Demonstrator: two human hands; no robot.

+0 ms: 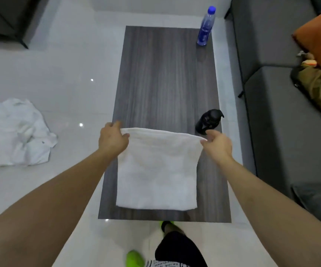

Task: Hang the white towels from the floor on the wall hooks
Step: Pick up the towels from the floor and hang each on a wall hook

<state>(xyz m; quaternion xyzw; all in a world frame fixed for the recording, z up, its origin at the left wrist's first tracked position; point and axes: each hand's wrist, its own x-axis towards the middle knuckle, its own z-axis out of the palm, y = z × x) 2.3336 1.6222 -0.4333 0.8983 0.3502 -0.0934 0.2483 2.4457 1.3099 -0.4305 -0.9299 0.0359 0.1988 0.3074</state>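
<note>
Over the near end of the dark wood worktop [165, 74], a white towel [156, 170] hung folded, its top corners pinched by the left hand [113, 140] and right hand [217, 146]; fingertips were hidden behind the cloth. A crumpled towel pile [16, 132] lay on the glossy tile floor [69, 64], cut off at left. Beside the right hand stood a black bottle [208, 121].

Matt terry-cloth towel [156, 170]; dark woodgrain table [165, 78]; glossy tiled floor [63, 74].
</note>
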